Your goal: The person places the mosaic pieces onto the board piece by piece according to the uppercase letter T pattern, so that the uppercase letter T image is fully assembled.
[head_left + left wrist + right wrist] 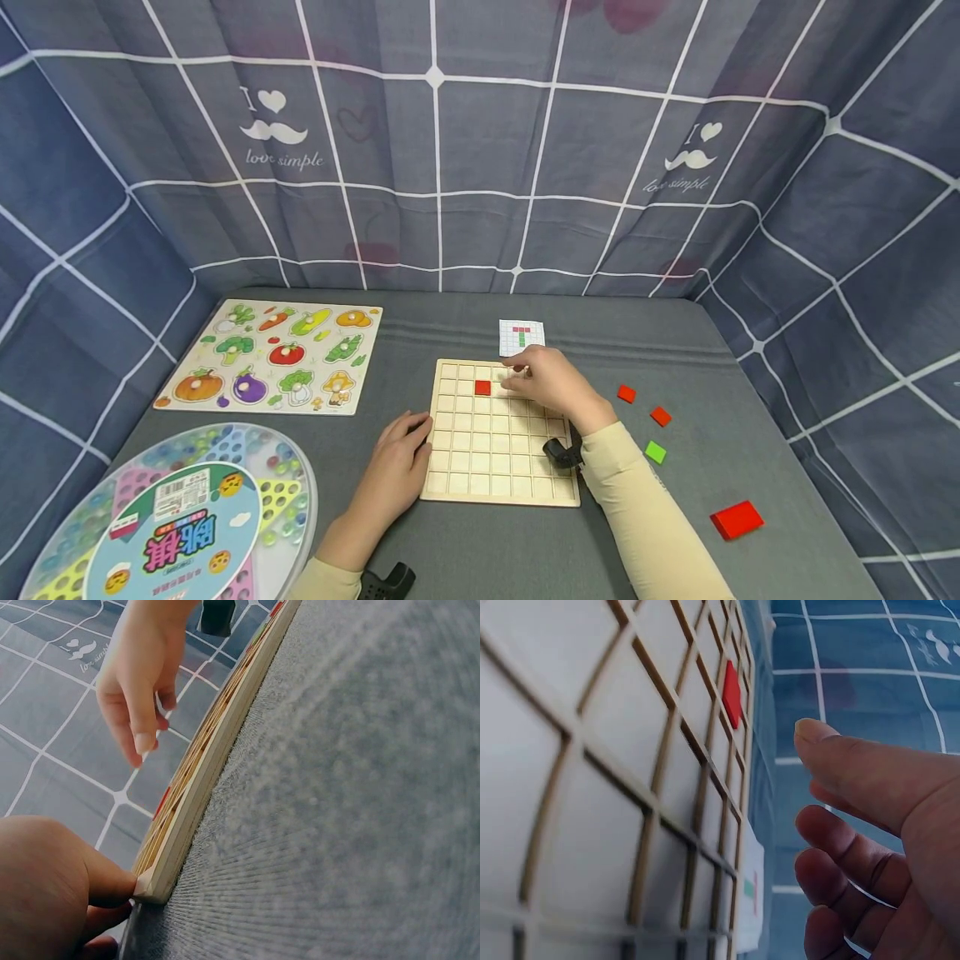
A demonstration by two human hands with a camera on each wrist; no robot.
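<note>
A pale wooden grid board [491,462] lies flat on the grey cloth. One red square tile [482,387] sits in a cell near its far edge. My left hand [397,458] touches the board's left edge with its fingertips, also seen at the board's corner in the left wrist view. Over the board's far right part hovers my right hand [551,383], thumb and fingers apart and nothing between them, as the right wrist view shows. Just beyond the board lies a small white card [510,340] printed with a red and green T shape on a grid.
Right of the board lie two small red tiles [626,393], a green tile [656,452] and a larger red block [737,521]. A vegetable puzzle board [251,398] lies at the far left, with a round marble-game box [296,492] in front. Grey curtains [480,158] hang around the table.
</note>
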